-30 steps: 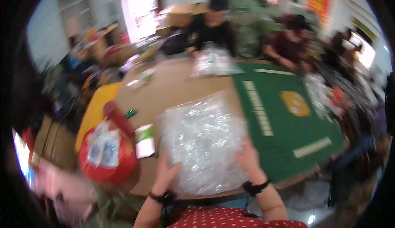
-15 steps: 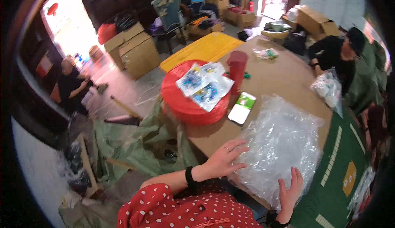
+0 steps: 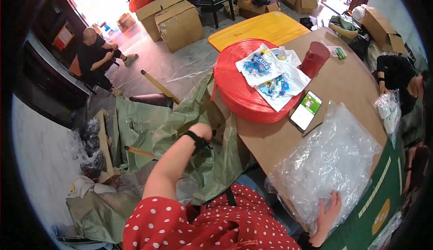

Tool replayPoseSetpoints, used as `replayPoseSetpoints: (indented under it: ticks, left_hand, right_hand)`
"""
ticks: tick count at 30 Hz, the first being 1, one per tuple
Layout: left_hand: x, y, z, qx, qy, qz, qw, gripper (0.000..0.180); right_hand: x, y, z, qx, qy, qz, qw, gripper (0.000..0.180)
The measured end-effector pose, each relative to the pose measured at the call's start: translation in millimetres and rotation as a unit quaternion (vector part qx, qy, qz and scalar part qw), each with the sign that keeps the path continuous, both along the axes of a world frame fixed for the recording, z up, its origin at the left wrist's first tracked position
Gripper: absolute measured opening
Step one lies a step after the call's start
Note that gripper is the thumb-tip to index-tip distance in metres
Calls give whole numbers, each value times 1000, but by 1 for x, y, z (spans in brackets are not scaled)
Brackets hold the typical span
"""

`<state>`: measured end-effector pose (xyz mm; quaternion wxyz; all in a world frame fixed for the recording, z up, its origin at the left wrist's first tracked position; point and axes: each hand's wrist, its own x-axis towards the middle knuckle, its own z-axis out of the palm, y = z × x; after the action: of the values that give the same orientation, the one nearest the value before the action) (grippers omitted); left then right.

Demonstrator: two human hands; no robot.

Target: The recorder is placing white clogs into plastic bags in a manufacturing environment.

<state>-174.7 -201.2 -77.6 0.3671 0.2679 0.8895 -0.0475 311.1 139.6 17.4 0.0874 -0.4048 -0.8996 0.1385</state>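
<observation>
My left hand (image 3: 202,132) reaches down into the mouth of a green woven sack (image 3: 214,160) left of the table; its fingers are hidden by the wrist and the sack. My right hand (image 3: 328,213) lies on the near end of a clear plastic bag pile (image 3: 331,155), fingers spread and pressing lightly on the film. Beyond the pile, a phone (image 3: 306,111) with a lit screen lies on the brown tabletop (image 3: 345,81). Several white packets with blue prints (image 3: 275,85) rest on a big red roll of plastic strapping (image 3: 230,81).
A red cup (image 3: 314,58) stands behind the roll. Across the table, a person in black (image 3: 394,78) handles a plastic-wrapped bundle (image 3: 389,110). Another person (image 3: 97,56) sits near the doorway. Cardboard boxes (image 3: 180,27) and a yellow board (image 3: 257,29) are at the back.
My left hand has left the plastic bags and moved left, down into the green sack. My right hand has come down onto the pile. The view has swung left.
</observation>
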Motion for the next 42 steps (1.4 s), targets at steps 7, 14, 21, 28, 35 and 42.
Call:
replayPoseSetpoints:
  ticks: [7,14,21,28,35,42]
  left_hand:
    - [-44,-60,-259,45,-157,173,971,30]
    - [-61,-48,-261,105,-204,256,939,30]
    - [-39,-87,-277,186,-280,242,910,29]
    - [-47,-71,-270,244,-303,293,873,29]
    - [5,-124,-284,280,-318,393,816,29]
    - [18,-123,-274,316,-313,503,741,29]
  right_hand:
    - [-4,-8,-4,-7,9,4,1000,57]
    - [-9,-6,-9,-5,-9,-15,1000,62]
    - [-35,-15,3,14,1,-48,999,59]
    - [-29,-16,-9,33,14,-43,998,59]
    - [-27,-18,-6,42,31,-46,998,56]
    - [-24,-17,-11,54,46,-44,997,56]
